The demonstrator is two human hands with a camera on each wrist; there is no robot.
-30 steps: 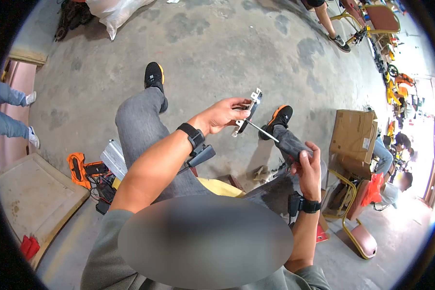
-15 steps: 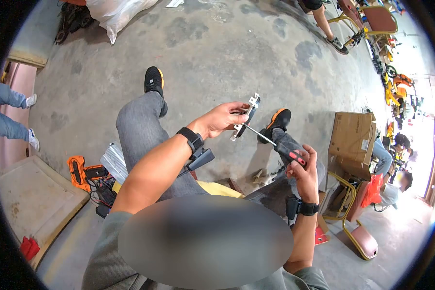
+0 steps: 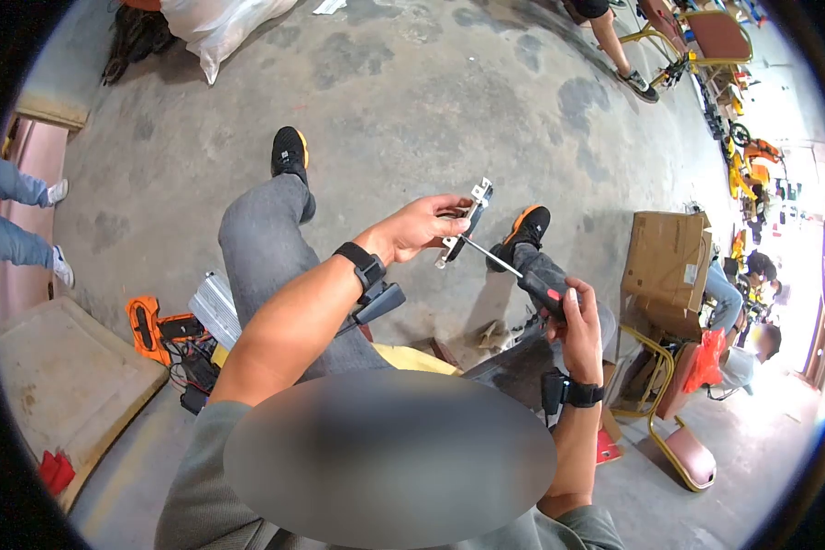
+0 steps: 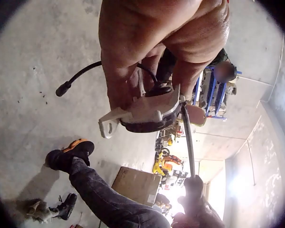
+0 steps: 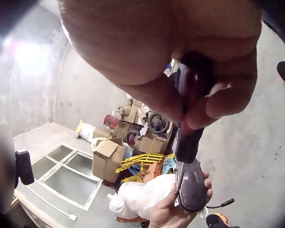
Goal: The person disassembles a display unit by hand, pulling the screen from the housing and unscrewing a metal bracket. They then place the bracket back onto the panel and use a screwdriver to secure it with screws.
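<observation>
My left hand (image 3: 417, 226) grips a small black oval part (image 5: 192, 186) with a pale metal bracket (image 4: 154, 110) along one side. A short black cable (image 4: 83, 72) with a plug at its end sticks out from it. In my right hand (image 3: 581, 337) is a screwdriver (image 3: 543, 292) with a black and red handle, the fingers and thumb around its rear end. Its thin shaft (image 4: 188, 140) points at the part, and the tip meets the bracket's edge near my left fingers. Both hands are above the floor, between the spread legs.
A cardboard box (image 3: 666, 259) stands on the right, near a tipped chair (image 3: 683, 454). To the left lie an orange frame (image 3: 145, 325), tangled wires and a ribbed metal piece (image 3: 215, 302). Other people's legs (image 3: 27, 215) show at the left edge and top right.
The screwdriver handle has turned, bringing its red patches into sight, and my right fingers have shifted around it. My right hand sits slightly lower. The left hand keeps its hold on the part.
</observation>
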